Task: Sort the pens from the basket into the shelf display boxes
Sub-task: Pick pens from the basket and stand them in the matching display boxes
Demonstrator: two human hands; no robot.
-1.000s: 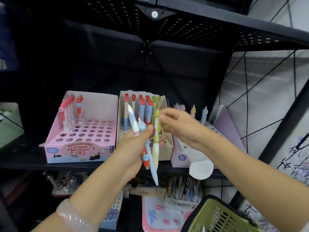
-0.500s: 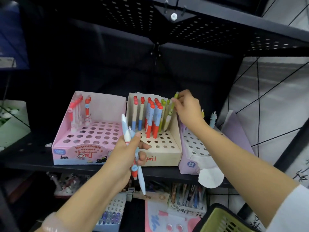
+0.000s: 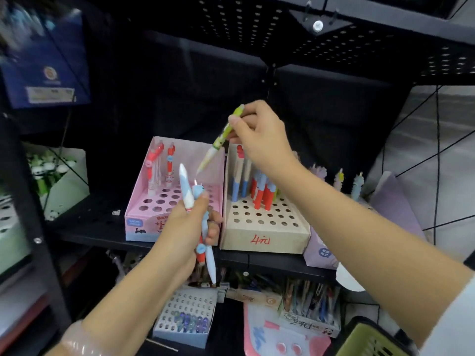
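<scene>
Green pen (image 3: 224, 134) is pinched up near its cap end by the right hand (image 3: 259, 140), thumb and fingertips curled round it, tip slanting down and to the left. From that grip the tip hangs over the gap between the pink box (image 3: 144, 228) and the tan box (image 3: 264, 241), not in any hole yet. Holding it by the top makes sense to me, since it leaves the whole barrel free to drop straight into a hole.

Below and left of that, the left hand (image 3: 187, 235) is wrapped round a small bunch of pens (image 3: 203, 227): a pale blue and white one sticking up past the thumb, plus a blue one and a red-ended one poking out under the fist. Looks like a holding stack, so the other hand can pull one at a time without going back down to the green basket (image 3: 370, 340), which sits low and right of both hands at the frame's corner. Can't see what's left inside it.

The tan box, just under the right wrist, already has red and blue pens standing in its back rows, and something green shows behind them, so my guess is the green pen belongs there. The pink box behind the left hand's knuckles only holds a few red and pink ones at its back left. Further right there's a purple box (image 3: 321, 255) with a few pastel pens.
</scene>
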